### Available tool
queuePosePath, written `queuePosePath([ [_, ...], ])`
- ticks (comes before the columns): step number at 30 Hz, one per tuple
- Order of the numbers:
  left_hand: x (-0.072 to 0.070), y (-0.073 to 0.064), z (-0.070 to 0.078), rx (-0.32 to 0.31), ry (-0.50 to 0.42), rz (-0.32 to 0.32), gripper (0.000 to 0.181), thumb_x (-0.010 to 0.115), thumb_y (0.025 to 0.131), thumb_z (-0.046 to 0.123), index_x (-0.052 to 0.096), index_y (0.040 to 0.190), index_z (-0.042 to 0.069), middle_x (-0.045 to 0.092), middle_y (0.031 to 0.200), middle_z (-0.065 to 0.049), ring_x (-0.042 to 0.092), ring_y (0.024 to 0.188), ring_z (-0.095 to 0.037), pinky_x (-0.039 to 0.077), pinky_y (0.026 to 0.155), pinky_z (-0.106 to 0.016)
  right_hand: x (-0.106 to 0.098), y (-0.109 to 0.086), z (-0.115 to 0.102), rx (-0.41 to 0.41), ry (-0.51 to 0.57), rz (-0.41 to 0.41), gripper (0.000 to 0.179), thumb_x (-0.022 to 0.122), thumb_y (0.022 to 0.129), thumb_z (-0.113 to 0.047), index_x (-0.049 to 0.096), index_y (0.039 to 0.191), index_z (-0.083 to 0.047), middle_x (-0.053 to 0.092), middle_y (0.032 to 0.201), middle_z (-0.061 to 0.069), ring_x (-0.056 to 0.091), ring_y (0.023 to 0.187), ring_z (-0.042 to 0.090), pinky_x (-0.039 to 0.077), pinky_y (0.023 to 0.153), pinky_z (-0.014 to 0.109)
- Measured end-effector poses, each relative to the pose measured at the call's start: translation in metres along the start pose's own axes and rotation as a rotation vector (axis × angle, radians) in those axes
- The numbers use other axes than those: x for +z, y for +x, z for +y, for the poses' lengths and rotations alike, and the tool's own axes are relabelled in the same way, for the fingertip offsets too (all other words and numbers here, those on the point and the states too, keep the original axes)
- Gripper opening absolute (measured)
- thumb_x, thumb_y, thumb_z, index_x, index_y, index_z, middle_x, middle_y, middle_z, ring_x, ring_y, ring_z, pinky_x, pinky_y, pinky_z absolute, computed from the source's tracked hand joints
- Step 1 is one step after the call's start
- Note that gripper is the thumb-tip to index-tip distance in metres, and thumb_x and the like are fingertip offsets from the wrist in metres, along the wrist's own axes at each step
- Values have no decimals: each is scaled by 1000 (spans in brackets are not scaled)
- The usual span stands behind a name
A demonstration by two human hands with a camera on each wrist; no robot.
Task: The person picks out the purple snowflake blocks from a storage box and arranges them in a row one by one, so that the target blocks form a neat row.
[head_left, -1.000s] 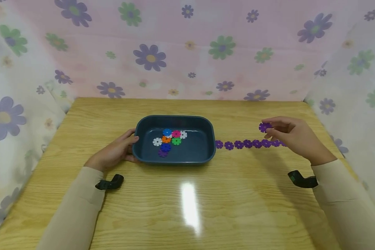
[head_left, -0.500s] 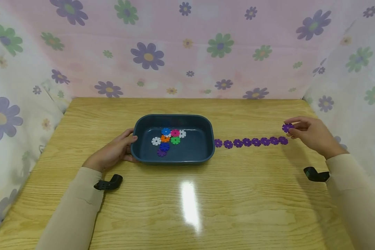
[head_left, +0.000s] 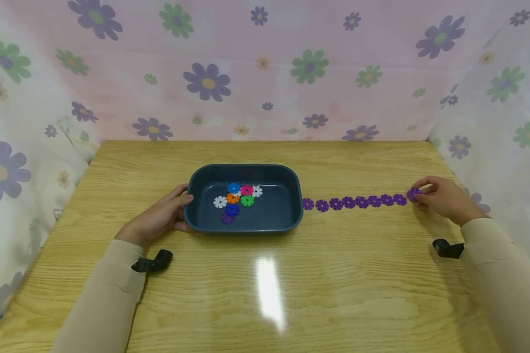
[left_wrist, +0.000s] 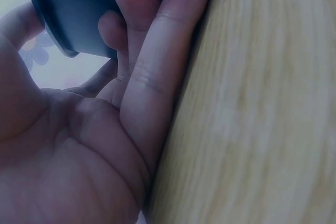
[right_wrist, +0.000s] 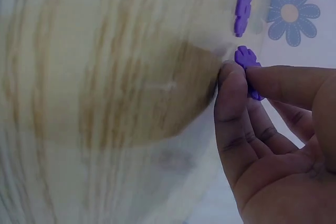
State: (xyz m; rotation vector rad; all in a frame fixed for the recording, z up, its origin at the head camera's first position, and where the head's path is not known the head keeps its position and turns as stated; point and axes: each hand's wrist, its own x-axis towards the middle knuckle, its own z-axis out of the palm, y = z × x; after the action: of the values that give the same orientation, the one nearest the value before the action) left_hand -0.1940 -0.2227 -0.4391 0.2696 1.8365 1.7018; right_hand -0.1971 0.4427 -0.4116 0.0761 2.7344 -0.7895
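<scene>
At the right end of a row of purple snowflake discs [head_left: 361, 202], my right hand [head_left: 446, 200] pinches another purple disc [head_left: 413, 195] between thumb and fingers. In the right wrist view this held disc [right_wrist: 242, 56] is tilted close to the tabletop, a small gap from the last one in the row. My left hand [head_left: 159, 215] grips the left end of a dark blue basin [head_left: 244, 230], thumb at the rim. The left wrist view shows fingers [left_wrist: 157, 72] against the basin's outer wall, low along the table.
Inside the basin lie several snowflake discs: white [head_left: 220, 202], blue [head_left: 232, 210], green [head_left: 247, 200], orange, pink and purple. The wooden table [head_left: 335, 284] reaches back to a flowered cloth [head_left: 247, 73]. Black wrist cameras [head_left: 153, 262] sit on both sleeves.
My right hand has carried the purple disc to the right, past the end of the row, then lowered it towards the table. The left hand stays on the basin.
</scene>
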Motion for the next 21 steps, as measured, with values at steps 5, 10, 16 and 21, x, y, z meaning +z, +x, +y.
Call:
queuePosePath([
  [5,-1,-2,0,-1,-7,-3,59,38,109,42,16,157,16,70,109,-7,72,95,-23,61,80,-42,3,5,2,27,27,-20,37,58,103,-23,50,130,2,63,113,22,66,78,10,57,68,26],
  [10,-3,-4,-1,3,-1,3,59,38,109,43,16,157,17,70,111,-7,72,96,-23,61,80,-42,4,8,1,34,22,-30,43,59,102,-27,49,132,2,63,106,17,62,78,13,55,67,28],
  [16,-5,-7,1,9,2,4,58,37,109,42,16,158,18,70,110,-7,72,96,-23,61,80,-42,6,10,-1,35,11,-47,45,61,101,-29,51,135,-2,62,102,10,59,77,14,54,67,29],
  [21,-5,-6,1,1,4,16,59,38,109,43,16,158,19,69,110,-8,72,95,-24,61,79,-43,4,6,-4,11,9,-65,53,57,103,-35,47,140,1,61,118,26,63,80,12,56,70,31],
])
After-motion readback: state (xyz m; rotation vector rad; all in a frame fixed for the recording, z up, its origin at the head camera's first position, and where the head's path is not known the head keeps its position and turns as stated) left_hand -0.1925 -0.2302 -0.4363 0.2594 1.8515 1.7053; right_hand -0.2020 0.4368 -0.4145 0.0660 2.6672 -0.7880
